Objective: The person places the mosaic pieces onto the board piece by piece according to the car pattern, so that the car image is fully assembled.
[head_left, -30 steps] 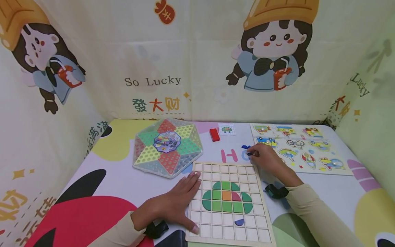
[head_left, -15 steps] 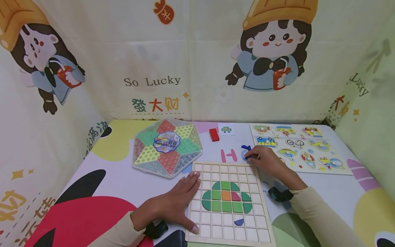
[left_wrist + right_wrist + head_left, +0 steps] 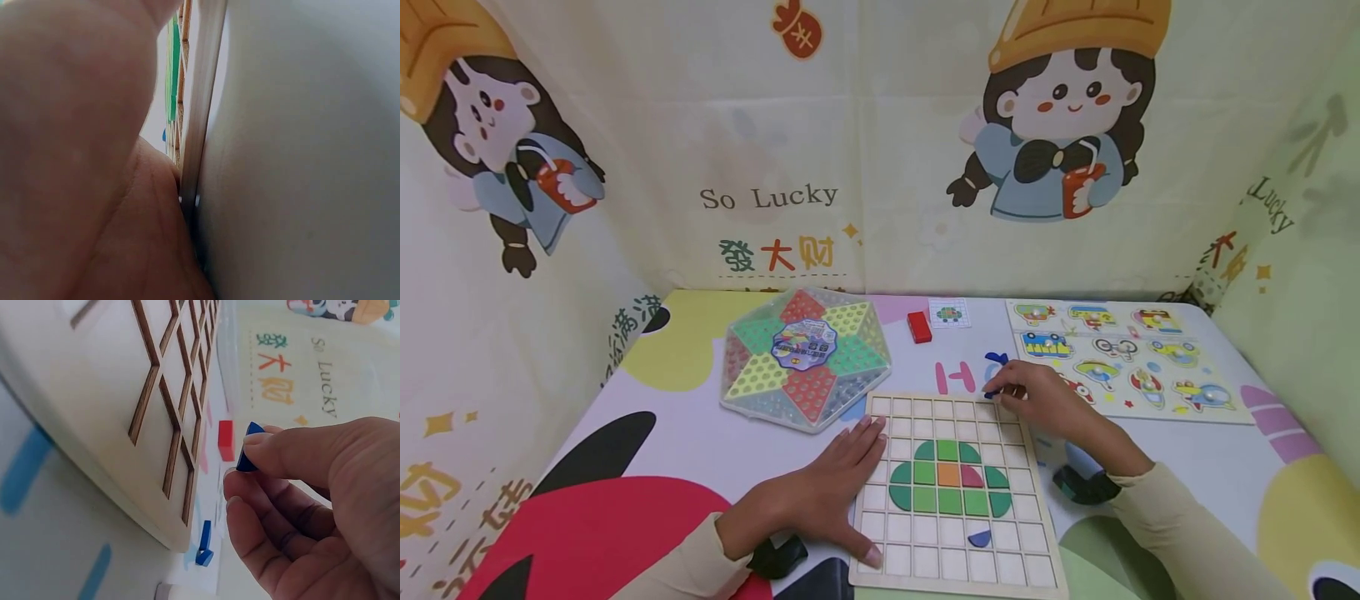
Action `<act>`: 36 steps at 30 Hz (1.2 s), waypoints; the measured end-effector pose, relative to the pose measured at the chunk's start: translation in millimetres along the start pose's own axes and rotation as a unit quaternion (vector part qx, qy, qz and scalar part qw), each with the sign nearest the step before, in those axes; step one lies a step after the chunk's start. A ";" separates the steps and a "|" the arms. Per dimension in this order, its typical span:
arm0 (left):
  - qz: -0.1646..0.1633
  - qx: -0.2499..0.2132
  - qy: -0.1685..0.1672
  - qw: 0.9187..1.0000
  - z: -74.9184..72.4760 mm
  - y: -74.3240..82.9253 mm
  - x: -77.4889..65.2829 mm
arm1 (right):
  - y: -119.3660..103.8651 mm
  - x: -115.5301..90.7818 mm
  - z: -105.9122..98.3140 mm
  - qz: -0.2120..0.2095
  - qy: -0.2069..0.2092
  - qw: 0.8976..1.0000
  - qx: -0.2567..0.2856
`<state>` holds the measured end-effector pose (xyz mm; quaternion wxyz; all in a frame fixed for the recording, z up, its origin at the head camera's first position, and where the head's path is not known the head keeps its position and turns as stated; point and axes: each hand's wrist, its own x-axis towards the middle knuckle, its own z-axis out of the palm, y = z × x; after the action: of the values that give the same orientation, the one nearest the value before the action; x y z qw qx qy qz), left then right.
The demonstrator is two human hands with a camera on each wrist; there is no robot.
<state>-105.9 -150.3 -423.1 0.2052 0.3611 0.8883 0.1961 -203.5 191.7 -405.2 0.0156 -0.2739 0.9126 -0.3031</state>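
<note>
My left hand (image 3: 823,492) lies with straight, spread fingers along the left edge of a wooden grid board (image 3: 951,575). Green tiles (image 3: 925,500), an orange square (image 3: 949,474) and a pinkish-red rounded tile (image 3: 972,476) form a pattern in its cells. Lower down sits a blue rounded tile (image 3: 980,539), slightly askew. Above the board's far right corner, my right hand (image 3: 1048,400) pinches another blue tile (image 3: 247,453) between thumb and fingertips. Loose blue tiles (image 3: 996,358) rest on the table beyond it. In the left wrist view, the palm hides most of the board.
A hexagonal Chinese checkers box (image 3: 805,392) stands left of the board. Behind it are a red block (image 3: 919,327) and a small pattern card (image 3: 950,313). A vehicle puzzle board (image 3: 1150,404) lies at the far right. A printed curtain (image 3: 895,167) closes off the back.
My right hand has drawn back from the loose blue tiles, moving left and nearer to the board's far edge with the pinched tile. The left hand keeps its place.
</note>
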 end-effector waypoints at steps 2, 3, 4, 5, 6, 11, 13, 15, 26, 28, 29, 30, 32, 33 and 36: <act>0.000 0.001 0.000 1.000 0.2 -0.1 0.1 | -2.7 -2.0 0.1 0.002 -0.003 1.000 0.000; 0.000 -0.001 0.000 1.000 0.3 -0.4 0.2 | -4.1 -3.4 0.2 0.001 -0.005 1.000 0.000; 0.000 -0.001 0.001 1.000 0.5 -0.6 0.3 | -5.5 -4.9 0.3 -0.001 -0.008 1.000 0.002; 0.001 -0.001 0.001 1.000 0.5 -0.6 0.3 | -7.0 -6.5 0.5 -0.003 -0.012 1.000 0.005; 0.001 -0.001 0.001 1.000 0.8 -0.8 0.4 | -8.3 -8.2 0.9 -0.006 -0.018 1.000 0.008; -0.002 0.002 -0.003 1.000 1.1 -1.3 0.0 | -13.2 -15.3 5.9 -0.024 -0.045 0.998 0.044; -0.003 0.004 -0.004 1.000 0.7 -1.2 -0.4 | -15.4 -16.9 9.1 -0.028 -0.055 0.996 0.062; -0.003 0.005 -0.004 1.000 0.1 -1.0 -0.6 | -18.4 -18.4 12.1 -0.029 -0.067 0.994 0.079; 0.001 0.001 -0.001 1.000 0.4 -0.9 0.5 | -37.2 -33.9 19.1 -0.057 -0.132 0.982 0.123; 0.000 0.001 -0.001 1.000 0.7 -1.2 0.8 | -39.7 -36.6 19.5 -0.062 -0.136 0.981 0.124; 0.000 0.002 -0.002 1.000 0.9 -1.4 1.0 | -40.7 -37.6 19.6 -0.067 -0.137 0.980 0.125; 0.002 0.003 0.000 1.000 1.2 -1.6 1.1 | -42.0 -38.6 19.7 -0.071 -0.139 0.979 0.127; 0.003 0.006 0.000 1.000 1.5 -1.8 1.2 | -44.6 -40.3 20.6 -0.080 -0.149 0.977 0.134; 0.003 0.007 0.000 1.000 1.6 -1.8 1.2 | -45.8 -41.3 21.2 -0.084 -0.156 0.974 0.139; 0.005 0.009 0.003 1.000 2.1 -2.0 1.4 | -49.8 -45.2 24.0 -0.096 -0.182 0.966 0.159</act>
<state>-106.9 -150.2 -426.2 0.1987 0.3672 0.8885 0.1902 -136.0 168.5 -403.0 0.1958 -0.4045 0.8039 -0.3897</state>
